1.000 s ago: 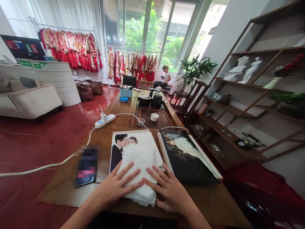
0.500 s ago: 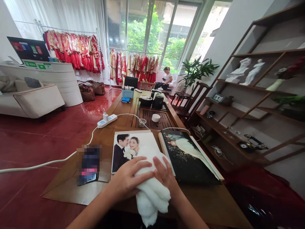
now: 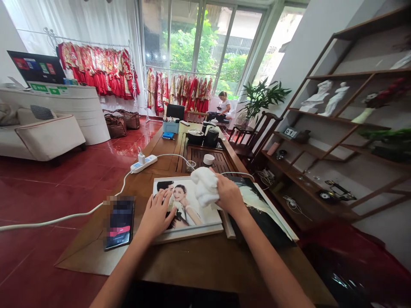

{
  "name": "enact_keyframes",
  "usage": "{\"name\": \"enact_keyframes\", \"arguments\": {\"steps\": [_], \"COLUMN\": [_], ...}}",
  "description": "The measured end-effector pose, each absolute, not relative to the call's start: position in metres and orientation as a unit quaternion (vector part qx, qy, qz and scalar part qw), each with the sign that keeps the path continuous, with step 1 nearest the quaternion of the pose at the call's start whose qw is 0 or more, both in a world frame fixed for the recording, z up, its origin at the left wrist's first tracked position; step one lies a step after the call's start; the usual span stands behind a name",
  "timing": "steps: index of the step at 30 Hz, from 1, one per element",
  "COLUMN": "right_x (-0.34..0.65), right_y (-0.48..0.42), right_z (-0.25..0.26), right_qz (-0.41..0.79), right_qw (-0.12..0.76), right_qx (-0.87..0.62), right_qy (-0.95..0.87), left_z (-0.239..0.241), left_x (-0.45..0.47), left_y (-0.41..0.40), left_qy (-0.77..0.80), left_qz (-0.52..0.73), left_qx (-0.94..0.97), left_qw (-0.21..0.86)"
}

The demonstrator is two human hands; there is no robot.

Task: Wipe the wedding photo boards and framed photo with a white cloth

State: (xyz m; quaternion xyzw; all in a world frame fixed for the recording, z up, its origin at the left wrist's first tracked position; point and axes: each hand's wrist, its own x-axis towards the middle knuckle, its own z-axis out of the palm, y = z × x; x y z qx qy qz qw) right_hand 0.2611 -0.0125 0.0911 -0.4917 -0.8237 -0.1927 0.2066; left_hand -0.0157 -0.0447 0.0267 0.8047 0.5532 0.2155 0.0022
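On the table point(image 3: 192, 259), a picture point(image 3: 190, 210) is being covered at its left by the left hand point(image 3: 157, 214), fingers spread, presumably for steadying. A white cloth point(image 3: 203, 187) is being pinched, bunched, by the right hand point(image 3: 230, 195) over the picture's far right part, probably for control.

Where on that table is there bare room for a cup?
Bare wood shows between the couple's photo and the near edge of the table, and beyond the power strip, left of the tea tray. It's crowded where the right hand holds white cloth by the dark photo, and around the kettle.
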Motion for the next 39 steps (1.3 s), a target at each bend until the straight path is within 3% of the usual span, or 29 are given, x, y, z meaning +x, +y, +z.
{"name": "enact_keyframes", "arguments": {"steps": [7,15,27,39], "right_x": [0.221,0.227,0.244,0.225], "right_y": [0.035,0.003,-0.093,0.037], "right_z": [0.072,0.060,0.054,0.065], "right_qz": [-0.124,-0.025,-0.039,-0.043], "right_qw": [0.079,0.089,0.062,0.075], "right_qx": [-0.475,-0.409,-0.367,-0.461], "right_qy": [-0.868,-0.908,-0.927,-0.883], "left_z": [0.012,0.016,0.002,0.006], "left_x": [-0.009,-0.005,-0.013,-0.012], "left_y": [-0.041,-0.041,-0.037,-0.039], "left_qy": [0.556,0.573,0.555,0.553], "left_qz": [0.166,0.172,0.175,0.185], "left_qx": [0.814,0.801,0.813,0.813], "left_qw": [-0.005,-0.008,-0.010,-0.003]}}
